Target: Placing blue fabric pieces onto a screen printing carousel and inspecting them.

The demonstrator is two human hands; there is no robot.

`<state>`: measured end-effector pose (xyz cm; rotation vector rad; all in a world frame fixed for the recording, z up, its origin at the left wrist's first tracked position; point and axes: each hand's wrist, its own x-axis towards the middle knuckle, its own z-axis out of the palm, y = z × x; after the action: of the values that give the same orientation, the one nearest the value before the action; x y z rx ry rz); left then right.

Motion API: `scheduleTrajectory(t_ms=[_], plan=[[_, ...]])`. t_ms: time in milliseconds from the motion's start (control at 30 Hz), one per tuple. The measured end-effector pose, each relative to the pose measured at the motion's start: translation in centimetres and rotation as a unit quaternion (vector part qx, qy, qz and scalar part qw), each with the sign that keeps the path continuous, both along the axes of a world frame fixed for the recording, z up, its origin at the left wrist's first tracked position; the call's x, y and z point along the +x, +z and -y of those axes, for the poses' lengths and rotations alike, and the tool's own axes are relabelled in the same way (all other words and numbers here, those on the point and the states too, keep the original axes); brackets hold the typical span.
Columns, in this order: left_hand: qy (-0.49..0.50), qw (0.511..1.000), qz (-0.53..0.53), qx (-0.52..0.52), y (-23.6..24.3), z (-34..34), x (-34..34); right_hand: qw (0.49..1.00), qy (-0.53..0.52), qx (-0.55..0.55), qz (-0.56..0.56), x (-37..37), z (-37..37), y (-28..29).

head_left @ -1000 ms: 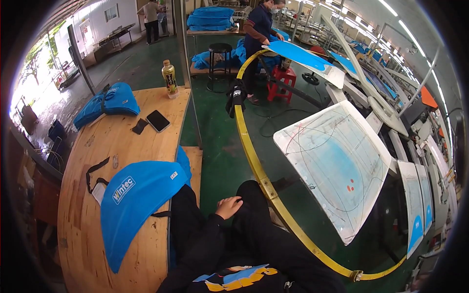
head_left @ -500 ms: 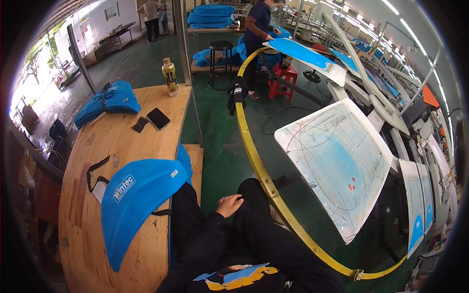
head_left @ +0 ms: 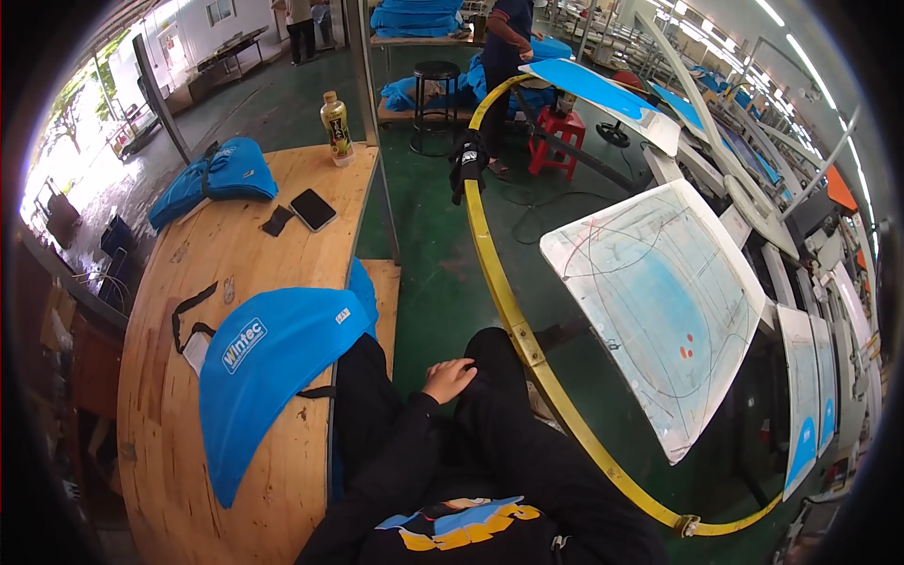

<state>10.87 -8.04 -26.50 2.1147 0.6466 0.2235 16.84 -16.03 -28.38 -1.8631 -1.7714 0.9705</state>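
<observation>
My left hand [head_left: 450,379] rests over my right thigh, between the bench and the yellow curved rail [head_left: 490,268], its fingers loosely laid out with no object visible in them. My right hand is mostly hidden beneath it and cannot be made out clearly. Left of my legs, a blue fabric piece [head_left: 273,377] with a black strap lies on the wooden bench [head_left: 160,367]. Farther along the bench are a folded blue bundle [head_left: 212,179], a phone [head_left: 313,209], a small dark square [head_left: 278,221] and a bottle [head_left: 336,129].
At right, white printing boards [head_left: 659,311] sit on a machine frame inside the rail's curve. Beyond stand a co-worker [head_left: 501,47] at a blue-covered board [head_left: 593,89], a red stool [head_left: 556,141] and a black stool [head_left: 435,89]. Another person [head_left: 299,33] stands far back.
The view has shifted slightly, so the scene sits higher and a little rightward, with the co-worker's head out of frame. My hands have stayed on my lap.
</observation>
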Motion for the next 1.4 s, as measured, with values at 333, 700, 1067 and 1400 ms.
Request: scheduleTrajectory(t_ms=[333,700,1067,1400], plan=[[0.004,1.0,0.005,0.0,0.1,0.0,-0.1,1.0,-0.011,0.015,0.001,0.5,0.3,0.5],[0.003,1.0,0.006,-0.014,-0.1,0.2,-0.2,0.999,-0.027,0.04,0.007,1.5,0.4,1.9],[0.003,1.0,-0.003,-0.01,0.1,0.0,-0.2,0.997,-0.036,0.061,0.009,2.2,0.2,3.9],[0.015,0.994,0.106,0.015,3.3,1.0,0.0,0.995,-0.053,0.087,0.001,3.0,0.3,5.9]])
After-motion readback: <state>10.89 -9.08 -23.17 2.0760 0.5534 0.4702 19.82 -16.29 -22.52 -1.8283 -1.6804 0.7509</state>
